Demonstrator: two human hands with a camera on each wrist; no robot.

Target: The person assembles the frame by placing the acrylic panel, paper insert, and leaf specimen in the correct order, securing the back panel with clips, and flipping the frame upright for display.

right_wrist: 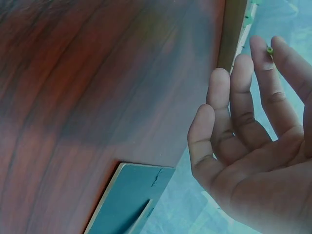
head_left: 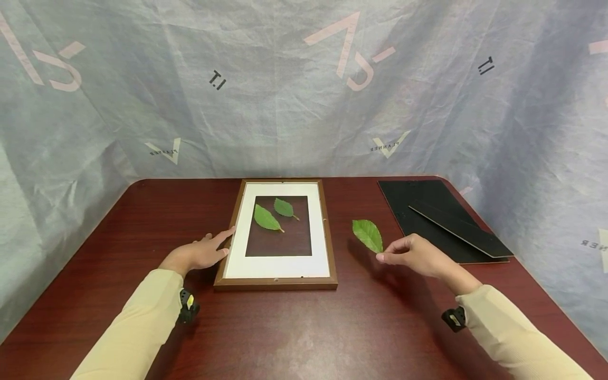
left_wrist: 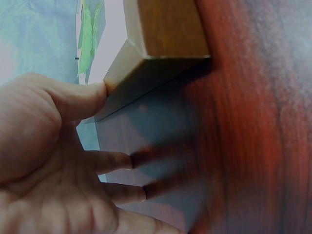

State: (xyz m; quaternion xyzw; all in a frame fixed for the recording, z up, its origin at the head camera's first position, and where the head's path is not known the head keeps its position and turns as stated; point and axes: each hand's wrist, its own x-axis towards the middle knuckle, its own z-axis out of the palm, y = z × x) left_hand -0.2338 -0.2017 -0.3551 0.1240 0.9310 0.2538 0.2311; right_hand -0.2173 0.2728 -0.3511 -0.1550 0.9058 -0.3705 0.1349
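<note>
A brown wooden picture frame (head_left: 275, 285) with a white mat lies flat on the table. Inside the mat's window are two green leaves, a larger leaf (head_left: 266, 217) at the left and a smaller leaf (head_left: 284, 207) above it. My left hand (head_left: 201, 253) rests at the frame's left edge, its thumb touching the side and its other fingers spread. Between thumb and index finger, my right hand (head_left: 413, 256) pinches the stem of a third green leaf (head_left: 368, 235), held above the table right of the frame. In the right wrist view the stem end (right_wrist: 269, 50) shows between the fingertips.
A black backing board (head_left: 418, 195) with a fold-out stand (head_left: 461, 229) lies at the table's right rear. The dark red wooden table (head_left: 294, 332) runs back to a grey printed curtain (head_left: 266, 105), which also hangs along both sides.
</note>
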